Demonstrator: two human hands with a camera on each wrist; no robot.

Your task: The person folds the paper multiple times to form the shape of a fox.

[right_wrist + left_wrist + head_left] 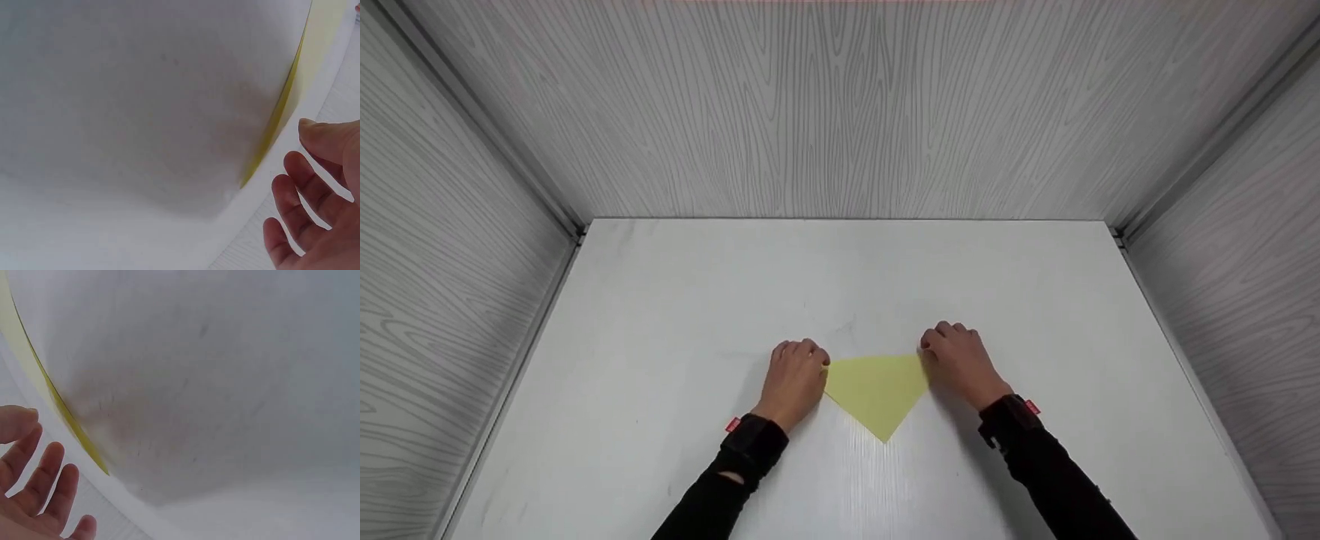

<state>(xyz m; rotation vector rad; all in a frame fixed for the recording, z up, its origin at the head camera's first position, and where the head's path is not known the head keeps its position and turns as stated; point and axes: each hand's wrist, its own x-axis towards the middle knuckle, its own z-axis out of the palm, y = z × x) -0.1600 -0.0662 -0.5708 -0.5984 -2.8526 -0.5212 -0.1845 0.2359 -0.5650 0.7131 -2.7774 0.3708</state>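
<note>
A sheet of yellow paper (877,390) lies on the white table in front of me, one pointed corner toward me and a nearly straight edge at the far side. My left hand (795,381) is at its left end and overlaps it in the head view. At the right end is my right hand (960,364). In the left wrist view, loosely bent fingers (45,475) show beside the paper's narrow yellow tip (84,439), apart from it. The right wrist view likewise has relaxed, spread fingers (306,191) near the other tip (270,135).
The white tabletop (660,300) is bounded by a grey wood-grain panel (840,112) at the back, with similar panels at left (435,262) and right (1237,247). Dark wrist bands (754,448) sit over the black sleeves.
</note>
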